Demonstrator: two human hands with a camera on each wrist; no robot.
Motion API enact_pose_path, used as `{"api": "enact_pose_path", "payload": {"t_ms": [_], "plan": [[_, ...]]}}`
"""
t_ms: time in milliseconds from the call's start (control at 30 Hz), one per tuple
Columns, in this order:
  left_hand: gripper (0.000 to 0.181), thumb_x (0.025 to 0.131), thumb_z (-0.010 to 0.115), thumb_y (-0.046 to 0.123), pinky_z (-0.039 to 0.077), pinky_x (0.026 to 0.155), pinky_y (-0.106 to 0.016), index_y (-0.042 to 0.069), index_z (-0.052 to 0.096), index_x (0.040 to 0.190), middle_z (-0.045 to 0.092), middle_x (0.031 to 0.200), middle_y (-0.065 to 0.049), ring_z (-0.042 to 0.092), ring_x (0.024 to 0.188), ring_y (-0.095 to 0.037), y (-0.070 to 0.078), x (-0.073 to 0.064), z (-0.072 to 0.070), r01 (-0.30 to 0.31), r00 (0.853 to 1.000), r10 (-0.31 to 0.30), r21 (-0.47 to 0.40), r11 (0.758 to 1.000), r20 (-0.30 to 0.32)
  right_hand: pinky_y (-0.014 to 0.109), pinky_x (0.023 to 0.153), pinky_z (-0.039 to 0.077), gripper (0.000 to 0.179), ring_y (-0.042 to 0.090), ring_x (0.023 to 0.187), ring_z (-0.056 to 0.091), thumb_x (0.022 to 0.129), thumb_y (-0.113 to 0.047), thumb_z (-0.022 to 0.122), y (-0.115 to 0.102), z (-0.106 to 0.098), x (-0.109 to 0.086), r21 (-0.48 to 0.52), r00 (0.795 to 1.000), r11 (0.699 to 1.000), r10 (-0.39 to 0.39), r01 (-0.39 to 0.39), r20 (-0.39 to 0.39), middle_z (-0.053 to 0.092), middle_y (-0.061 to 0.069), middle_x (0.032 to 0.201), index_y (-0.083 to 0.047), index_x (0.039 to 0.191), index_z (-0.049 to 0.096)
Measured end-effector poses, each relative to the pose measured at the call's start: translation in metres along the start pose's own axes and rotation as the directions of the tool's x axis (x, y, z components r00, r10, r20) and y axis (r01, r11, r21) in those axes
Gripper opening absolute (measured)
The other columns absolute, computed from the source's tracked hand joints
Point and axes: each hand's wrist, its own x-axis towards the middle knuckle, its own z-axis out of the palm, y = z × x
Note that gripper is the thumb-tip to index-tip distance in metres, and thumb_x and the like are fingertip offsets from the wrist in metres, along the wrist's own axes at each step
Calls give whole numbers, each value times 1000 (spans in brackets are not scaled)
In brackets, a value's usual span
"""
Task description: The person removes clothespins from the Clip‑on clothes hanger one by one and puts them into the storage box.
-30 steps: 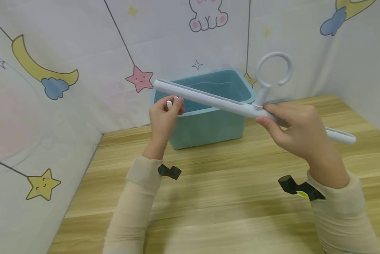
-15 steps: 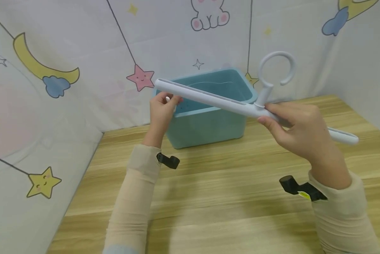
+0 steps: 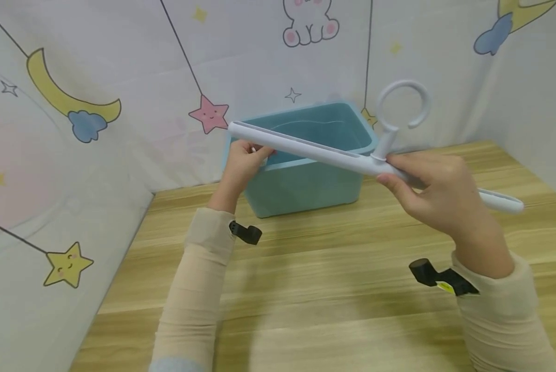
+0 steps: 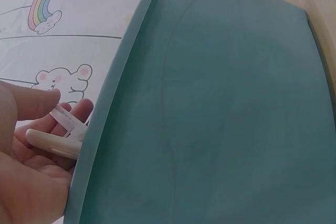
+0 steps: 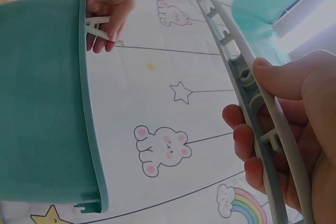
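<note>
My right hand [image 3: 438, 191] grips a long white slotted hanger bar [image 3: 301, 147] near its middle. An open ring-shaped hook [image 3: 424, 106] stands up from the bar, which slants across the head view above the blue-green bin [image 3: 306, 190]. In the right wrist view, small hooks and pegs show inside the slot, with fingers and thumb around the bar. At the bin's left end, my left hand [image 3: 241, 168] pinches a small white clip [image 4: 55, 144] between thumb and fingers, right by the rim. The right wrist view shows the clip's two legs [image 5: 98, 29] spread apart.
A wood-grain table [image 3: 334, 268] carries the bin, which stands near the back. White cloth [image 3: 134, 62] printed with stars, moons and bears hangs behind and at both sides. Small black cameras [image 3: 245, 232] sit on both wrists.
My left hand has moved a little forward and lower at the bin's rim, and less of the clip shows in the head view. The right hand and hanger bar stay nearly still.
</note>
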Motion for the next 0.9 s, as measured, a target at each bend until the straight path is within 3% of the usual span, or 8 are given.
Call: {"api": "enact_pose_path", "payload": {"t_ms": [133,300,533,700,900], "plan": [[24,93,64,17,32,65,-28,-1,68,109,64,92,-5,46,73,-15,-1,-1,-1,-29,1000,29,-19,999,3,18,60,41,56,18,57,56,96,-49,53,0,2,0,-2,1000,1000,-12,12,7,68,9,70,2,85,72],[22,92,64,12,40,71,-30,-1,67,110,66,97,-11,55,84,-18,-1,0,-3,-41,999,42,-46,998,18,21,58,40,54,15,58,54,97,-48,51,-1,1,1,-25,998,1000,-17,19,62,67,7,71,1,87,71],[26,93,61,11,45,79,-32,0,67,115,64,121,-15,58,101,-22,2,1,-3,16,999,-17,37,999,31,21,57,40,52,10,58,51,98,-47,50,-4,2,1,-27,994,1000,-13,16,108,65,4,69,0,88,70],[32,96,60,16,47,90,-32,1,64,123,61,128,-14,58,115,-23,2,0,-5,-8,998,1,110,994,62,21,56,46,54,11,58,56,98,-48,49,-3,6,-1,-13,990,999,-41,43,135,67,3,71,0,87,71],[37,93,65,12,51,91,-35,-3,60,126,62,126,-18,62,111,-27,1,-4,-8,-35,994,32,31,999,102,24,53,49,56,13,56,60,98,-49,47,0,13,-4,10,988,997,-79,79,134,68,3,71,1,88,71]]}}
